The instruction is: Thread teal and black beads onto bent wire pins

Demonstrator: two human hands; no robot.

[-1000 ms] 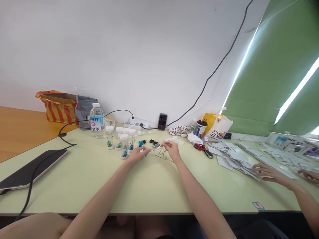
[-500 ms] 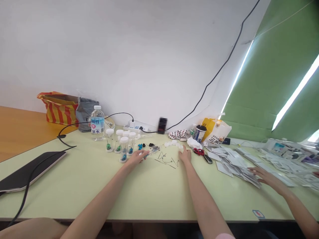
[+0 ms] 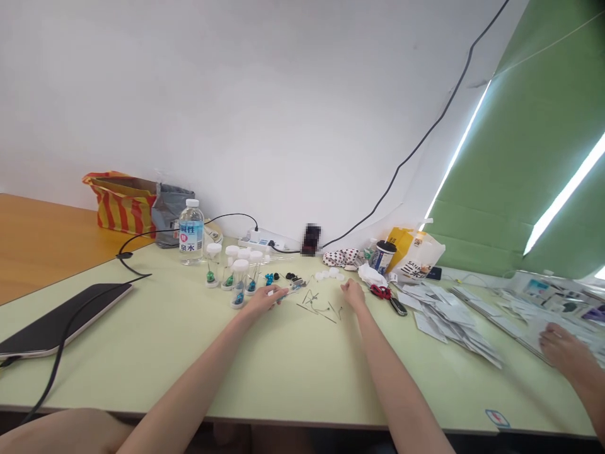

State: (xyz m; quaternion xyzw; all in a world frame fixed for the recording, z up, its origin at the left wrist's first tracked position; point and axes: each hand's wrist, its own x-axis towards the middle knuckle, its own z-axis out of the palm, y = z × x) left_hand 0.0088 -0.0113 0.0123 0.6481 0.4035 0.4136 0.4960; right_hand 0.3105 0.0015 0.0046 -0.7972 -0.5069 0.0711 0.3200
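Plastic bottle labelled 泉水 beside vials

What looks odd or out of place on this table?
Thin bent wires lie loose and scattered on the table, between the left hand and the right hand. They stand out because the small capped jars nearby are grouped neatly, while the wires point every which way.

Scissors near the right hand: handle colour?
The scissors have red handles, seen in the head view.
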